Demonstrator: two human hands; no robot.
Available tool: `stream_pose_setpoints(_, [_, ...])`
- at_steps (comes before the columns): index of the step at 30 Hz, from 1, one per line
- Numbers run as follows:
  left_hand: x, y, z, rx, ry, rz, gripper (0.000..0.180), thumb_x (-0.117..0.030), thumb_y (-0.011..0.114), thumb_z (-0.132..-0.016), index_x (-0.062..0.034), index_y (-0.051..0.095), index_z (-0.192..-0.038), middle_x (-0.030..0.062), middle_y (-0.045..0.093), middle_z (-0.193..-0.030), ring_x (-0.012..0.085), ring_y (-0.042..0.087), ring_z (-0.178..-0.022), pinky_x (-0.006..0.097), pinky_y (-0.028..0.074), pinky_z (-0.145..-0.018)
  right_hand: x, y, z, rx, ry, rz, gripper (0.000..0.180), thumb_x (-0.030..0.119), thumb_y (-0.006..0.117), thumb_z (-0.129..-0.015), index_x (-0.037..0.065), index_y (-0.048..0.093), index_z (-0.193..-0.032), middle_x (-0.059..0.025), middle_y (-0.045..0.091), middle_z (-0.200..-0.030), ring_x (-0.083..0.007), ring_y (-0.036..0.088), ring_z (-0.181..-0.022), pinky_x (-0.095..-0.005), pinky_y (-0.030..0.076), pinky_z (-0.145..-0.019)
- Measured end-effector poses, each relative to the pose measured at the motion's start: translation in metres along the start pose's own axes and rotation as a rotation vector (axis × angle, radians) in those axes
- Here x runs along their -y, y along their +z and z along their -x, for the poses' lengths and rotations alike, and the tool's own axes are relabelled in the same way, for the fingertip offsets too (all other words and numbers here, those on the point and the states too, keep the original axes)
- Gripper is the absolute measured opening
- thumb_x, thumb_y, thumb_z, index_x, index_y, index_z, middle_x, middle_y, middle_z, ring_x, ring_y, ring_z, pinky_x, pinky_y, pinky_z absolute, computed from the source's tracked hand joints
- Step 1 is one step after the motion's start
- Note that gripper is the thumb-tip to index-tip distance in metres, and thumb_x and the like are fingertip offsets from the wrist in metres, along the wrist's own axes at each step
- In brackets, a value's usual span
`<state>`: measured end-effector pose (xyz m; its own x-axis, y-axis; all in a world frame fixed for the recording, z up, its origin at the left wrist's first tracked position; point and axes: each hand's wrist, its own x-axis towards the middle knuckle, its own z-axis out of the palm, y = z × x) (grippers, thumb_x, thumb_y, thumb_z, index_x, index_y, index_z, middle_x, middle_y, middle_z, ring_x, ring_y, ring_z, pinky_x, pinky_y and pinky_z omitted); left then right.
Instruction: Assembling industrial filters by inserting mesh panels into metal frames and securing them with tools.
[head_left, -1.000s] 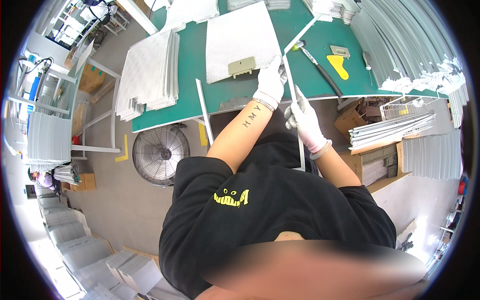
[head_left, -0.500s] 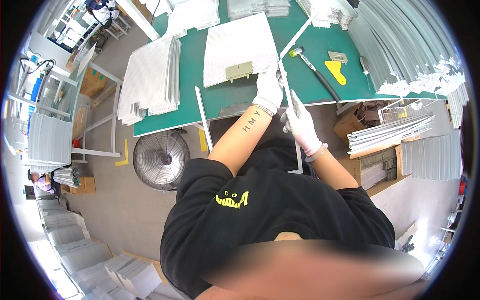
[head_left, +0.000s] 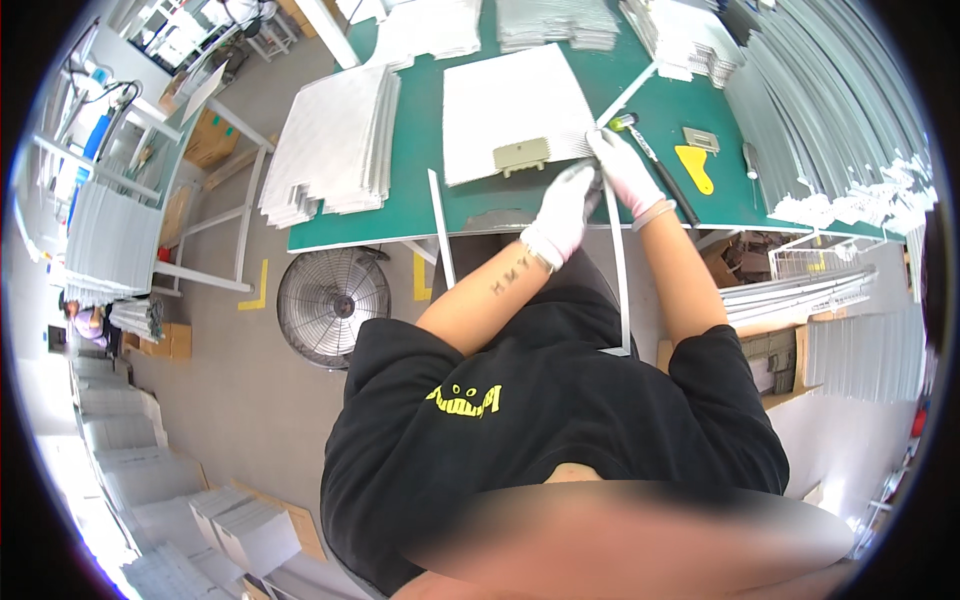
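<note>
Standing by the green counter (head_left: 420, 160), I see the biggest hazard first: the heap of long metal strips (head_left: 820, 110) piled along its right side, ends fanning out over the edge. A bump from an elbow could probably send some sliding toward the wire basket (head_left: 810, 265) below.

Next, the white mesh panel (head_left: 515, 110) lies flat in front of the person, its near right corner under both gloved hands. It sits loose on the counter, so a hard push could skew it away from the strip being fitted.

That long thin strip (head_left: 620, 270) runs from the panel's corner back over the counter edge toward the person's chest. The left hand (head_left: 567, 205) is closed around its upper part; the right hand (head_left: 625, 170) pinches it at the panel's corner. With so much length unsupported, it may well sag or twist out of line, or catch on the black shirt.

A second strip (head_left: 441, 235) overhangs the edge just to the left, easy to knock off.

Smallest, the beige clip (head_left: 521, 157) rests on the panel's near edge, and the yellow scraper (head_left: 697, 168) lies just right of the hands; either could be swept aside.
</note>
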<state>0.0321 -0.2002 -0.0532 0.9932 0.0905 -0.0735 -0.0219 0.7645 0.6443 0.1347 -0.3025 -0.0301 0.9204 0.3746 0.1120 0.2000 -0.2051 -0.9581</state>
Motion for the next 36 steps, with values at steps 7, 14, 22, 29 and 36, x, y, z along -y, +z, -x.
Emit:
stream_pose_setpoints(7, [-0.149, -0.049, 0.069, -0.306, 0.516, -1.355, 0.042, -0.026, 0.06, -0.1, 0.0057, 0.059, -0.128, 0.0124, 0.065, -0.122, 0.0231, 0.061, -0.11, 0.038, 0.051, -0.094, -0.007, -0.016, -0.015, 0.224, 0.401, -0.717, 0.01, 0.012, 0.064, -0.095, 0.01, 0.055, -0.099, 0.004, 0.05, -0.074, -0.0066, 0.048, -0.055, -0.0253, 0.049, -0.057])
stream_pose_setpoints(14, [-0.179, -0.102, 0.033, 0.041, -0.035, -0.151, 0.052, -0.03, 0.048, -0.107, 0.0048, 0.04, -0.144, 0.0168, 0.056, -0.14, 0.0261, 0.055, -0.129, 0.04, 0.048, -0.105, 0.01, -0.013, 0.006, 0.217, 0.337, -0.701, 0.009, 0.008, 0.062, -0.095, 0.009, 0.054, -0.099, 0.0027, 0.054, -0.08, -0.0068, 0.052, -0.064, -0.03, 0.054, -0.066])
stream_pose_setpoints(22, [-0.195, -0.048, 0.057, -0.046, 0.236, -0.636, 0.055, -0.004, 0.065, -0.094, 0.0064, 0.04, -0.142, 0.0128, 0.064, -0.113, 0.0185, 0.066, -0.099, 0.035, 0.059, -0.091, 0.062, -0.05, 0.052, 0.172, 0.108, -0.741, 0.017, 0.01, 0.065, -0.096, 0.01, 0.052, -0.108, 0.0024, 0.052, -0.083, -0.0092, 0.053, -0.071, -0.0323, 0.052, -0.075])
stream_pose_setpoints(29, [-0.201, -0.004, 0.098, -0.012, 0.835, -1.251, 0.049, -0.01, 0.053, -0.104, 0.0081, 0.036, -0.147, 0.0082, 0.06, -0.105, 0.0141, 0.06, -0.091, 0.027, 0.048, -0.09, 0.103, -0.046, 0.074, 0.202, -0.063, -0.716, 0.024, 0.015, 0.062, -0.099, 0.004, 0.05, -0.118, -0.001, 0.052, -0.085, -0.0109, 0.055, -0.075, -0.0329, 0.054, -0.077])
stream_pose_setpoints(36, [-0.212, -0.005, 0.187, -0.166, 0.682, -0.34, 0.015, -0.007, 0.062, -0.095, -0.0053, 0.057, -0.109, 0.0012, 0.061, -0.095, 0.0109, 0.058, -0.088, 0.026, 0.048, -0.082, 0.159, -0.011, 0.089, 0.325, -0.272, -0.499, 0.041, 0.005, 0.06, -0.092, -0.004, 0.051, -0.131, -0.0057, 0.065, -0.101, -0.0123, 0.061, -0.087, -0.0295, 0.051, -0.08])
